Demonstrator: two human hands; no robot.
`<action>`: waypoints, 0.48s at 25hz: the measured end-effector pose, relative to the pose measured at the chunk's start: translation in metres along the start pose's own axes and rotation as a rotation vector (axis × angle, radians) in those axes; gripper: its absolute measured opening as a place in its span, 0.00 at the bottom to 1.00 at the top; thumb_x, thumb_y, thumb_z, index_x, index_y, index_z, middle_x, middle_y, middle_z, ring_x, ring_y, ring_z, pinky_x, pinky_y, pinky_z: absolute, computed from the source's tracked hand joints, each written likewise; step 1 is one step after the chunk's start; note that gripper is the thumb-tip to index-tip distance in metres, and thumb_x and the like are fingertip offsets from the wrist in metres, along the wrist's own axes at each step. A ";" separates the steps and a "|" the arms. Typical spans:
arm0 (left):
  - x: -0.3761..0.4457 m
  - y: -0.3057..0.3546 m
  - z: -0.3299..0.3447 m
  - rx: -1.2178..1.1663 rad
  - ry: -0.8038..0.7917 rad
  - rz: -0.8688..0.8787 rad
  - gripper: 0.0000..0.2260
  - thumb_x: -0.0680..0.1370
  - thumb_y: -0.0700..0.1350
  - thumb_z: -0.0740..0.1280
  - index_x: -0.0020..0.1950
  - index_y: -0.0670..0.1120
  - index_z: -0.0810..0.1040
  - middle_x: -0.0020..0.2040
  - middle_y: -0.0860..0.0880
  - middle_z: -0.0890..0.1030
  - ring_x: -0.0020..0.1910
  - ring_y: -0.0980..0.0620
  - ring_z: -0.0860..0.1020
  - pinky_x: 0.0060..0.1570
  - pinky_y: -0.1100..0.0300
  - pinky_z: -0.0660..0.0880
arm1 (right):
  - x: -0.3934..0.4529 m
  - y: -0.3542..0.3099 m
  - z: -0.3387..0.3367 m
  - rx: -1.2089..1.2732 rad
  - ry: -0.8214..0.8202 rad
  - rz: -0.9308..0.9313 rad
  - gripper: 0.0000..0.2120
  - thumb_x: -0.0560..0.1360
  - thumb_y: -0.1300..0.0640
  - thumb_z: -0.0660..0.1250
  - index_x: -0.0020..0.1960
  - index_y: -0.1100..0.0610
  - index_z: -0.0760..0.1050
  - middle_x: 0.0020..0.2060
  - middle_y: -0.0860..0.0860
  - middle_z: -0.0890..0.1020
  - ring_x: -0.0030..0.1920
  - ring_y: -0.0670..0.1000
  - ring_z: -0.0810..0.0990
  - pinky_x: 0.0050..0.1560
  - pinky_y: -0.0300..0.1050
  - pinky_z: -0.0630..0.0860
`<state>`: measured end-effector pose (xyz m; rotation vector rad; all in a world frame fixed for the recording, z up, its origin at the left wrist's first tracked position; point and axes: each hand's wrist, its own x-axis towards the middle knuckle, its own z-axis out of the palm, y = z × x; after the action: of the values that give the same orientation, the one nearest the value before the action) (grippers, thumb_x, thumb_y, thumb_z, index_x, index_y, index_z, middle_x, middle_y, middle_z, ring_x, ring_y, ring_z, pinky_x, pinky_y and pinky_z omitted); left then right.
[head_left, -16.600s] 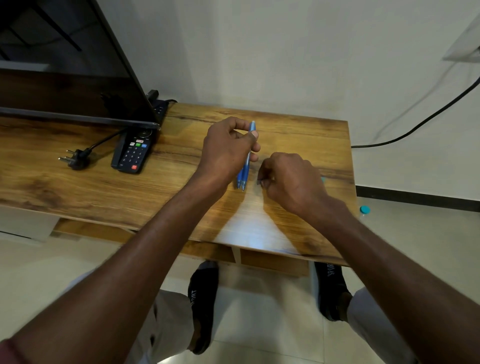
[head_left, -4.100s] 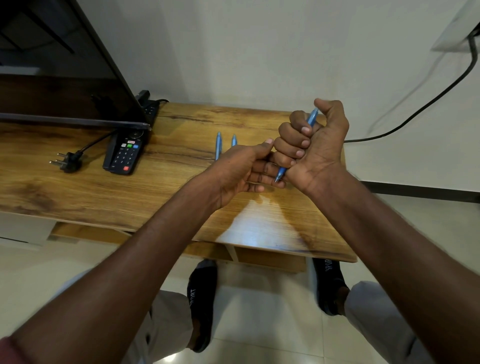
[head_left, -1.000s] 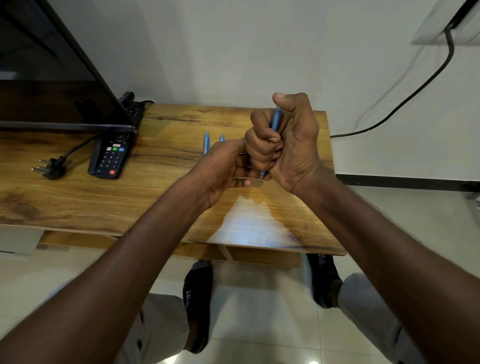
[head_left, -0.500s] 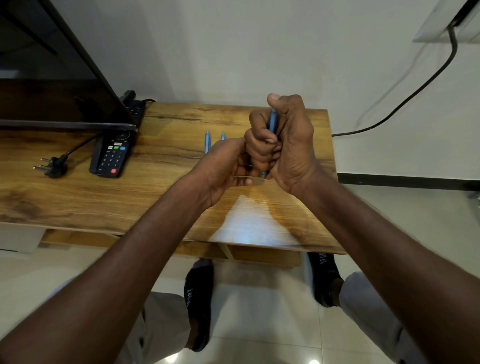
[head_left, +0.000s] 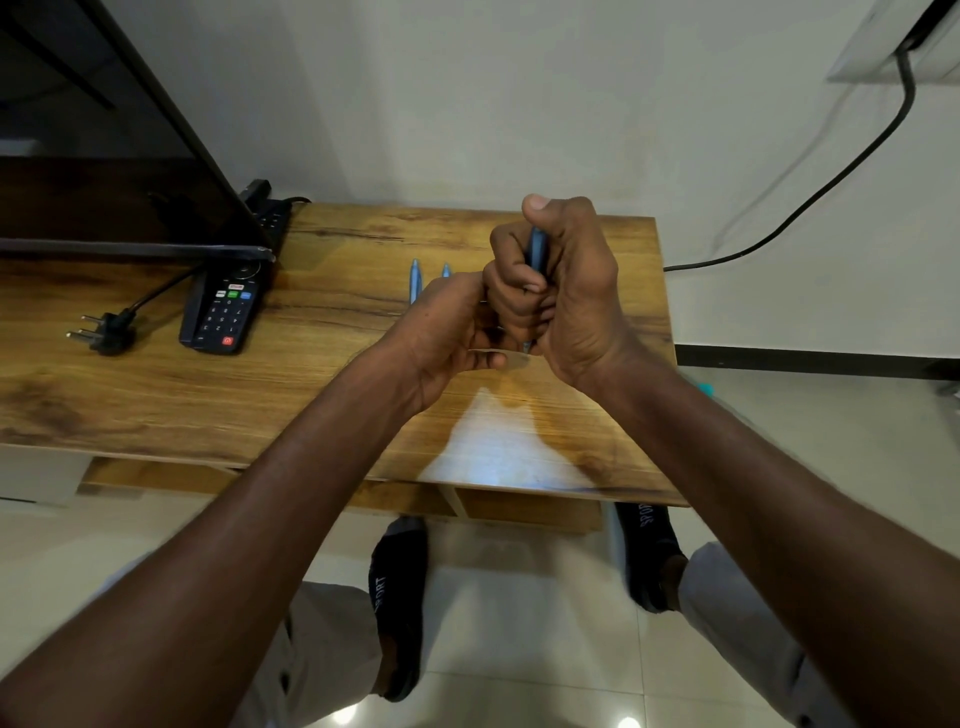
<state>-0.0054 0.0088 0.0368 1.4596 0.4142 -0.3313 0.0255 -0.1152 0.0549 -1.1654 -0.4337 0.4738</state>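
Note:
My right hand (head_left: 576, 301) grips a blue pen (head_left: 536, 252) upright in its fist above the wooden table (head_left: 208, 405), with the thumb over the pen's top end. My left hand (head_left: 447, 327) is pressed against it from the left, its fingers curled round the pen's lower end; the tip is mostly hidden. Two more blue pens (head_left: 414, 278) (head_left: 445, 270) lie side by side on the table just behind my left hand, their lower parts hidden by it.
A black remote (head_left: 226, 312) and a loose plug (head_left: 104, 332) lie at the table's left. A TV screen (head_left: 104, 208) and a power strip (head_left: 270, 208) stand behind them. A black cable (head_left: 831, 182) runs down the wall at right. My feet are under the table.
Over the last second both hands stay locked on the pen and barely move. Much earlier my left hand held two pens, which now lie on the table.

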 end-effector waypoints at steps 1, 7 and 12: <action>0.001 0.000 0.000 0.000 -0.003 0.001 0.12 0.84 0.46 0.59 0.49 0.47 0.82 0.43 0.45 0.85 0.41 0.50 0.82 0.39 0.56 0.76 | 0.000 0.000 0.000 -0.009 -0.001 -0.003 0.24 0.81 0.46 0.51 0.30 0.55 0.60 0.21 0.50 0.58 0.22 0.50 0.50 0.26 0.35 0.55; 0.002 0.000 -0.001 -0.005 -0.005 0.000 0.11 0.83 0.45 0.60 0.50 0.46 0.82 0.41 0.46 0.84 0.38 0.51 0.81 0.38 0.55 0.75 | 0.001 0.002 0.000 -0.015 -0.023 0.020 0.24 0.81 0.45 0.51 0.30 0.56 0.60 0.22 0.52 0.55 0.24 0.51 0.48 0.26 0.40 0.49; 0.001 0.000 -0.001 -0.019 -0.007 0.003 0.12 0.84 0.46 0.59 0.52 0.45 0.82 0.41 0.46 0.85 0.38 0.52 0.82 0.39 0.56 0.76 | 0.000 0.001 0.001 -0.003 -0.017 0.016 0.23 0.80 0.45 0.51 0.30 0.56 0.60 0.21 0.50 0.57 0.23 0.50 0.49 0.26 0.37 0.50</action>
<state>-0.0043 0.0099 0.0361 1.4401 0.4088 -0.3292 0.0251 -0.1140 0.0543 -1.1690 -0.4396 0.4975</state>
